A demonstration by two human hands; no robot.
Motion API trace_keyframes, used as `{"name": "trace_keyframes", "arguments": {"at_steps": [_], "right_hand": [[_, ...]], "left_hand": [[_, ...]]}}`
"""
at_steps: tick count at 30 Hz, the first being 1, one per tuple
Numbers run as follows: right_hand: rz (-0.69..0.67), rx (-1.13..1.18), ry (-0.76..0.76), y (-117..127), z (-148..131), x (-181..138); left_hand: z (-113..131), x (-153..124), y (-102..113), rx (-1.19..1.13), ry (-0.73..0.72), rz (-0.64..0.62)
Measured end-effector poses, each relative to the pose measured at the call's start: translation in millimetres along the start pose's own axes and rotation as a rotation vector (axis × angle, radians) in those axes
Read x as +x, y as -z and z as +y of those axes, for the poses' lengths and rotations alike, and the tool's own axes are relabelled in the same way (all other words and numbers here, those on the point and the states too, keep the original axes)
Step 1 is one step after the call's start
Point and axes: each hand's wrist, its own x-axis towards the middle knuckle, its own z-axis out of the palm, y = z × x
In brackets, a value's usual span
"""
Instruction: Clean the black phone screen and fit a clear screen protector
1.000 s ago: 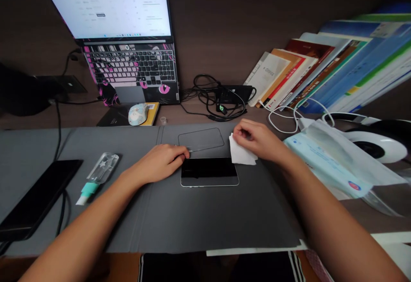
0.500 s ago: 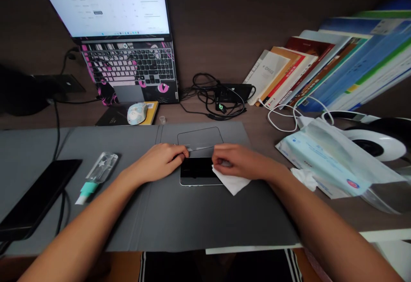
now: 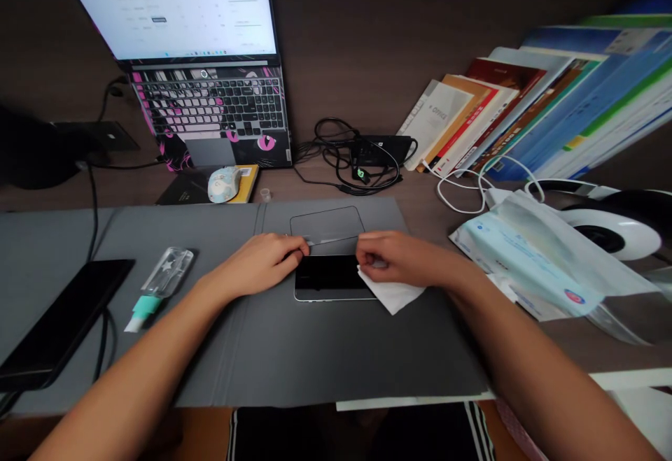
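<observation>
Head-worn view, facing forward, tilted down, near desk (image 3: 423,217)

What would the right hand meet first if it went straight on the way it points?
Probably the left hand, at the far left corner of the dark device: the right hand, holding white tissue, points left across that device. The clear sheet lies nearby, and depth is hard to judge.

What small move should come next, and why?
Probably slide the white tissue leftward across the black screen: the right hand holds the tissue over the screen's right end, the left part lies uncovered, and the left hand rests by the upper left corner, perhaps steadying it.
</observation>
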Motion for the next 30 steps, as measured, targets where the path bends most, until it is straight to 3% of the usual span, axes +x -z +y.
{"name": "trace_keyframes", "arguments": {"at_steps": [3,8,14,22,26,30], "right_hand": [[0.015,-0.047,-0.058,2,5,-3],[-0.042,0.02,0.004,2,1,-3],[-0.019,-0.015,-0.035,3,5,-3],[0.19,-0.086,0.106,-36,-8,23],[0.123,-0.083,0.211,-37,-17,23],[-0.034,0.017,0.216,-16,-12,11]], "left_hand": [[1,0,0,-0.004,-0.003,-0.001],[1,0,0,-0.011,0.009,-0.012],[0,0,0,-0.002,0.009,-0.017],[1,1,-2,0.01,0.011,-0.001],[1,1,-1,0.002,0.009,0.0],[0,1,-2,0.004,0.009,0.001]]}}
